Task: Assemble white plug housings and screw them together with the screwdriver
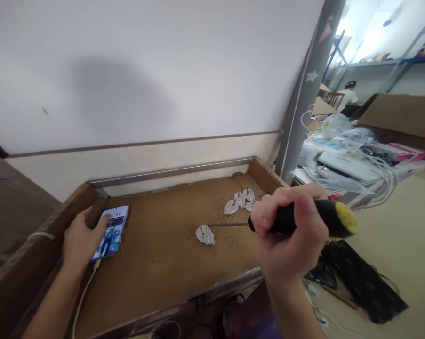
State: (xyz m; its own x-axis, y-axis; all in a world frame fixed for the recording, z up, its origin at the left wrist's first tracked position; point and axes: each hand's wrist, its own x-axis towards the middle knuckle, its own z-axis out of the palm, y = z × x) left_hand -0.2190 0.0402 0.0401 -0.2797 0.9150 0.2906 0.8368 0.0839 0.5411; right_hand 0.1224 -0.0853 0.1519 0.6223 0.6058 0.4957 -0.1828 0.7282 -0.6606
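Over cardboard (156, 263), right hand (286, 254) grips a screwdriver (284, 221) while left hand (81, 238) holds a phone (111, 233).

Glossy is meeting matt
The phone screen (111, 234) is looking glossy; the clear piece (204, 235) is shining like smooth plastic; the screwdriver handle (328, 216) is looking matt, its shaft (229, 224) metallic; the surface (156, 263) is showing matt, speckled cardboard.

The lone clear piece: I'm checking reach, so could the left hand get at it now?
Probably: the left hand touches the phone, but only cardboard seems to lie between that and the lone clear piece.
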